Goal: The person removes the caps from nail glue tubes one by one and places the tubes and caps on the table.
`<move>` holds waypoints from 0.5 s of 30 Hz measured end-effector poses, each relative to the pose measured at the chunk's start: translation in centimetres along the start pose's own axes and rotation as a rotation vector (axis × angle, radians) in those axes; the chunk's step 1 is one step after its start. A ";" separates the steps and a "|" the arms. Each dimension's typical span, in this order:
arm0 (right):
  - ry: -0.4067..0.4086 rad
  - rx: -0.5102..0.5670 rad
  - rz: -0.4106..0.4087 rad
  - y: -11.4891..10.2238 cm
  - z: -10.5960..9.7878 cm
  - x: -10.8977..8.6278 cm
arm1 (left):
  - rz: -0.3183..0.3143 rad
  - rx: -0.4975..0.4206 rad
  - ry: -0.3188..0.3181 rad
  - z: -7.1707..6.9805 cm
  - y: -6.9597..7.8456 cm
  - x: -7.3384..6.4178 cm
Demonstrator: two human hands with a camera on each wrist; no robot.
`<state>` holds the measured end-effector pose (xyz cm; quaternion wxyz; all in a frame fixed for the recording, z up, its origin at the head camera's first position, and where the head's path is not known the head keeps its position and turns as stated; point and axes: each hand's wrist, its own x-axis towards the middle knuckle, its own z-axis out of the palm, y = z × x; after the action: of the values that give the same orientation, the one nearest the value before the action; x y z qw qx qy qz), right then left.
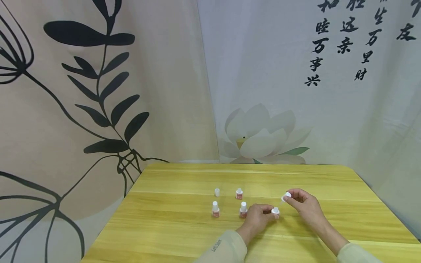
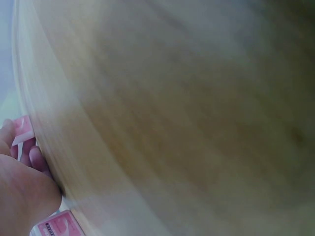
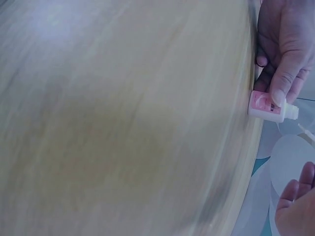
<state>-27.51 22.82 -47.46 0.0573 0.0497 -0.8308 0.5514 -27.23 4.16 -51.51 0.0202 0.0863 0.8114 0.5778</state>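
Note:
My left hand (image 1: pixel 258 221) holds a small white bottle (image 1: pixel 275 211) with a pink label, low over the table or on it; which, I cannot tell. The bottle (image 3: pixel 266 105) shows its white neck in the right wrist view, thumb on the label. Just to the right and slightly higher, my right hand (image 1: pixel 307 210) pinches a white cap (image 1: pixel 288 194), apart from the bottle. A thin pale tip (image 3: pixel 306 132) points toward the bottle neck in the right wrist view. In the left wrist view, my left hand (image 2: pixel 29 191) partly covers the held bottle (image 2: pixel 22 128).
Left of my hands, similar bottles stand on the wooden table (image 1: pixel 164 226): one beside my left hand (image 1: pixel 243 209), one behind it (image 1: pixel 239 194) and one farther left (image 1: pixel 215 209). A small translucent piece (image 1: pixel 217 192) stands at the back left. A printed curtain (image 1: pixel 171 91) hangs behind.

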 end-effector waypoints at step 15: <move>0.004 -0.032 0.012 0.0 0.0 0.0 | -0.017 -0.013 -0.005 0.0 0.2 -0.1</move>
<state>-27.50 22.81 -47.46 0.0564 0.0427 -0.8397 0.5384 -27.10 4.21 -51.31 0.0278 0.0806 0.8084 0.5825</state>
